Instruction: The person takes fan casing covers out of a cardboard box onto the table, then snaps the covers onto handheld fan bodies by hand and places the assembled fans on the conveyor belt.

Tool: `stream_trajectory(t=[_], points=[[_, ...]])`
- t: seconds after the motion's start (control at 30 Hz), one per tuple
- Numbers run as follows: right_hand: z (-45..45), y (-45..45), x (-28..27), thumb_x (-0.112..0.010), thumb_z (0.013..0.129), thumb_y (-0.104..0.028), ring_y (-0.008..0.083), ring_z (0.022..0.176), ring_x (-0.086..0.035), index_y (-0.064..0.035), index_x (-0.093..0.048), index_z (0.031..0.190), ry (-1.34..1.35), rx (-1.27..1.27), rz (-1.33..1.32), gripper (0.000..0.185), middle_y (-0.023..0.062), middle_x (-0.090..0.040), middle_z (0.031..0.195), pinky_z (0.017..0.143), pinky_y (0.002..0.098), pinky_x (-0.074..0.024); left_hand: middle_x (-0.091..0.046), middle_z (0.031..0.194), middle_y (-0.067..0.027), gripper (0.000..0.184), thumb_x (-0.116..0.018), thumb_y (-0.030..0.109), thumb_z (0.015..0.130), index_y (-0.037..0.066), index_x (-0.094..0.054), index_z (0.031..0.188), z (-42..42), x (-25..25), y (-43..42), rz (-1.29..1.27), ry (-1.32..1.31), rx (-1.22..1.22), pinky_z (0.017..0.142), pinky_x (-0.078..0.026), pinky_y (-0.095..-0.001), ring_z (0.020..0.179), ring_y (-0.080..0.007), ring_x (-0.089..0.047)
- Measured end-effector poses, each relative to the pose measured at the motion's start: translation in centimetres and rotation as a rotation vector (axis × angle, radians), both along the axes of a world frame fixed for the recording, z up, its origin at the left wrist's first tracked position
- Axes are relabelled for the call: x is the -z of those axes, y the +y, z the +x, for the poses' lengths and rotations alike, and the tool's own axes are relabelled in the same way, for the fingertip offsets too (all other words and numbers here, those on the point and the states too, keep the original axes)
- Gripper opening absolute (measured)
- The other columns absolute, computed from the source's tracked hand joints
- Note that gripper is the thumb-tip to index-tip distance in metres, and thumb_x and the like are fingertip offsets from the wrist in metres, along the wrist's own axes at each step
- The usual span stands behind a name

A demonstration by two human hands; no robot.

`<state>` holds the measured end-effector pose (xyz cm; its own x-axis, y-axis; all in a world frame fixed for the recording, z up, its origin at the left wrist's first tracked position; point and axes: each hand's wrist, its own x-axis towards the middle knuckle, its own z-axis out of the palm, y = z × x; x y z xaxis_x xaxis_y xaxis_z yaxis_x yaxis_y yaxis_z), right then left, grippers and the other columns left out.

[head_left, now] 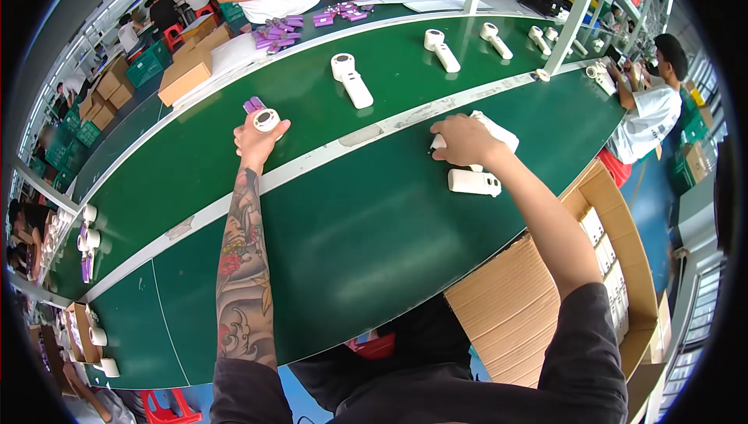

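My left hand [259, 140] is closed around a white round-headed device [266, 120] that looks like a handheld fan, above the far green belt. Purple battery packs [253, 104] show just beyond its fingers; I cannot tell whether they are attached to it. Over the near green surface, my right hand [469, 142] has its fingers curled on a white plastic part [438, 142], mostly covered by the hand. Another white piece [499, 132] lies beneath and beyond that hand. Closer to me rests a white handle-shaped part [474, 182] with dark openings at one end.
Several white fans, one nearest the middle [352, 81], lie along the far belt [312, 112]. Purple packs [276, 33] are piled by a co-worker across it. A cardboard box [623, 245] of white items stands at my right. A metal post [573, 19] rises at the belt divider.
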<state>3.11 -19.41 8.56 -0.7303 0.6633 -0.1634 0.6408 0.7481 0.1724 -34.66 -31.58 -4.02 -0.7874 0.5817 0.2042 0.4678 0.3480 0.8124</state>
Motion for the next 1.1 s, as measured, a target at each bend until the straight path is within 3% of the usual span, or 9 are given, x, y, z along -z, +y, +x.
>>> stream_trajectory(t=[0.07,0.23,0.3,0.47,0.53,0.8,0.83,0.97,1.1], points=[[-1.7,-0.5,-0.3,-0.071,0.088,-0.029,0.0307,0.103,-0.065,-0.0068,-0.066,0.126,0.271,0.005,-0.025,0.045,0.0121,-0.069,0.112,0.092,0.04,-0.0524,-0.053,0.125,-0.016,0.066,-0.084,0.041,0.077,0.009,-0.059,0.13,0.8,0.0,-1.1,0.014,0.03,0.027,0.098,-0.042,-0.0359,0.11,-0.0266,-0.053],[-7.6,-2.7,-0.6,-0.066,0.093,-0.025,0.0247,0.089,-0.068,-0.0011,-0.063,0.125,0.93,0.036,-0.374,0.04,0.0139,-0.067,0.101,0.077,0.0343,-0.0546,-0.062,0.116,-0.0158,0.053,-0.074,0.028,0.09,-0.001,-0.055,0.129,1.1,-0.5,-4.0,0.708,-0.38,0.223,0.093,-0.047,-0.0285,0.103,-0.0228,-0.061],[-9.7,-3.9,0.7,-0.06,0.096,-0.019,0.0235,0.094,-0.068,0.0084,-0.053,0.131,1.393,0.148,-1.267,0.045,0.0186,-0.065,0.1,0.08,0.0299,-0.0567,-0.064,0.113,-0.0155,0.048,-0.07,0.025,0.094,-0.003,-0.053,0.129,0.5,-0.6,-5.4,1.047,-0.605,0.183,0.092,-0.048,-0.0275,0.102,-0.0218,-0.063],[-15.1,-7.8,7.6,-0.054,0.099,-0.016,0.0247,0.097,-0.067,0.0122,-0.044,0.137,1.669,0.3,-1.707,0.048,0.0208,-0.061,0.109,0.083,0.0272,-0.058,-0.065,0.109,-0.0156,0.051,-0.058,0.041,0.102,-0.002,-0.052,0.128,1.7,-3.1,-9.5,1.254,-1.186,0.274,0.092,-0.052,-0.0365,0.099,-0.025,-0.065],[-15.9,-9.0,8.5,-0.054,0.099,-0.015,0.0251,0.098,-0.067,0.0116,-0.044,0.137,1.611,0.265,-1.784,0.048,0.0208,-0.06,0.111,0.085,0.0278,-0.058,-0.064,0.116,-0.0169,0.059,-0.056,0.049,0.101,-0.001,-0.05,0.131,0.8,-0.9,-9.7,1.238,-1.232,0.43,0.1,-0.049,-0.0459,0.107,-0.0293,-0.064],[-14.4,-11.0,7.4,-0.058,0.094,-0.003,0.0254,0.1,-0.066,0.002,-0.047,0.141,1.487,0.215,-2.037,0.049,0.0163,-0.058,0.124,0.091,0.032,-0.0569,-0.065,0.119,-0.0174,0.061,-0.048,0.054,0.102,0.003,-0.049,0.135,4.1,-1.3,-9.5,1.119,-1.221,0.554,0.103,-0.048,-0.0479,0.114,-0.0304,-0.063],[-14.8,-11.1,7.7,-0.058,0.094,-0.003,0.0254,0.1,-0.066,0.002,-0.047,0.141,1.475,0.215,-2.037,0.049,0.0163,-0.058,0.124,0.091,0.032,-0.0569,-0.065,0.119,-0.0174,0.061,-0.048,0.054,0.102,0.003,-0.049,0.135,4.1,-1.2,-9.3,1.129,-1.221,0.547,0.103,-0.048,-0.0479,0.114,-0.0304,-0.063],[-16.2,-11.1,10.2,-0.062,0.088,0.004,0.0253,0.108,-0.064,-0.0047,-0.053,0.139,1.376,-0.135,-1.007,0.052,0.0121,-0.059,0.129,0.091,0.0339,-0.0547,-0.064,0.123,-0.0171,0.061,-0.047,0.055,0.103,0.005,-0.048,0.137,4.8,-0.8,-8.5,1.045,-1.21,0.607,0.102,-0.049,-0.046,0.116,-0.0296,-0.063],[-16.4,-13.5,10.1,-0.061,0.088,0.003,0.0274,0.109,-0.064,-0.0093,-0.055,0.137,1.241,-0.346,-0.44,0.051,0.009,-0.06,0.13,0.091,0.0373,-0.0536,-0.064,0.125,-0.0165,0.062,-0.046,0.055,0.103,0.005,-0.047,0.139,5.6,-1.0,-8.6,1.019,-1.174,0.623,0.101,-0.05,-0.0444,0.116,-0.0292,-0.063]])
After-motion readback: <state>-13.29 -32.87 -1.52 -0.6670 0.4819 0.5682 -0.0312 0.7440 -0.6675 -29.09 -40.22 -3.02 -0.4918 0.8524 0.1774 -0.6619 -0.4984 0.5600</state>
